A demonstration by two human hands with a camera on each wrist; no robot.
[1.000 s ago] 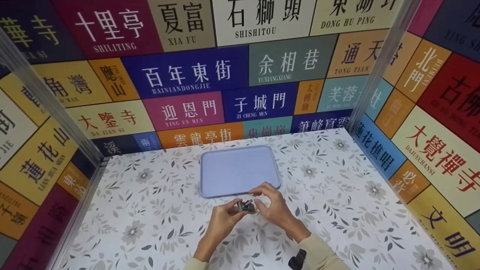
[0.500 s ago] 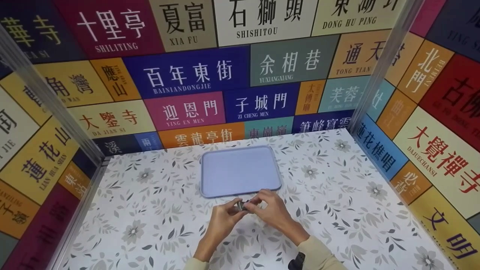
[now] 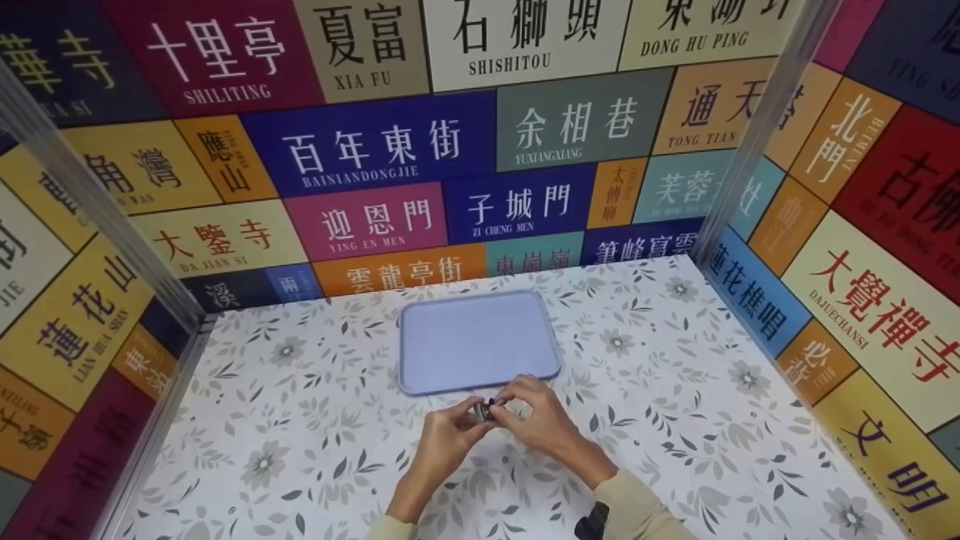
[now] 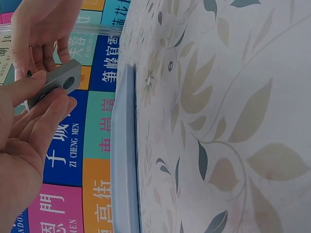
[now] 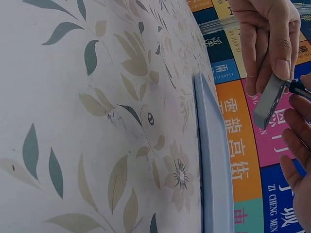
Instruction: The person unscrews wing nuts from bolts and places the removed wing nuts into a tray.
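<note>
My left hand point(image 3: 448, 435) pinches a small grey metal block point(image 4: 62, 77) between thumb and fingers, just in front of the tray. A round hole shows in the block's face in the left wrist view. In the right wrist view, a dark screw point(image 5: 299, 91) with a threaded shank meets the block near the left thumb; how deep it sits cannot be seen. My right hand point(image 3: 544, 420) pinches the screw's outer end, the fingers partly cut off by that view's edge. Both hands hover close together above the table, and they hide most of the block in the head view.
A pale blue tray point(image 3: 480, 384) lies flat on the table just beyond the hands. White floral cloth point(image 3: 300, 420) covers the table. Panels with printed characters point(image 3: 375, 150) stand around the back and sides, with clear strips at the corners.
The right hand's thumb and fingers have come in from beside the block to the screw, and have shifted slightly there since. The left hand keeps its place, still gripping the block.
</note>
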